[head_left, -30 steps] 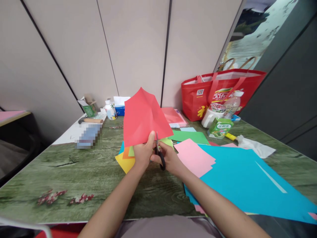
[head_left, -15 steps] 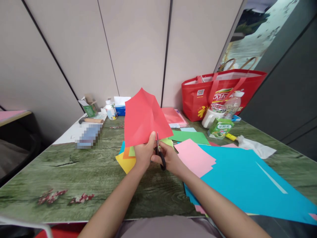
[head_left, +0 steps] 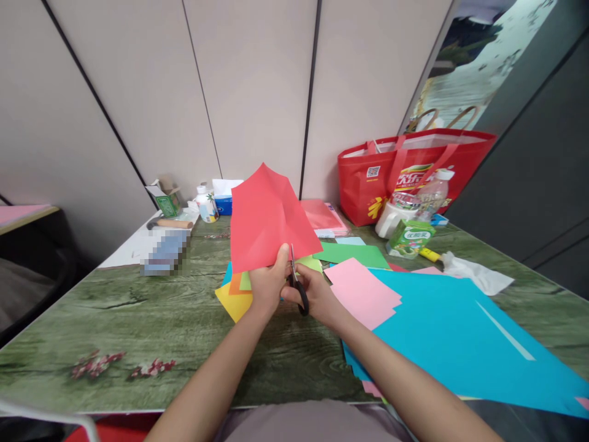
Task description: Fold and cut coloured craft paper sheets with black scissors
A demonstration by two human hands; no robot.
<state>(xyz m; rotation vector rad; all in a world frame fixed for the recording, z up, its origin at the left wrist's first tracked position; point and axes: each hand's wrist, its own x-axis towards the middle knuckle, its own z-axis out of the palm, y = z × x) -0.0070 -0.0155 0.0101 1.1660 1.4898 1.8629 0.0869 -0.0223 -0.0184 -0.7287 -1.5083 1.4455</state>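
Note:
A creased sheet of red paper (head_left: 269, 221) is held up over the table, its lower edge pinched by my left hand (head_left: 267, 282) with the thumb on top. My right hand (head_left: 315, 291) is closed round the black handles of a pair of scissors (head_left: 300, 294). The blades point away from me and meet the paper's lower edge, just right of my left thumb. Below the hands lie yellow paper (head_left: 234, 302) and other coloured sheets, partly covered.
Pink sheets (head_left: 363, 291) and large blue sheets (head_left: 427, 331) cover the table's right side. Behind them stand a green carton (head_left: 409, 238), a white mug (head_left: 389, 220) and a red bag (head_left: 363, 184). A hammer (head_left: 172, 224) and a white bottle (head_left: 207, 204) are at back left.

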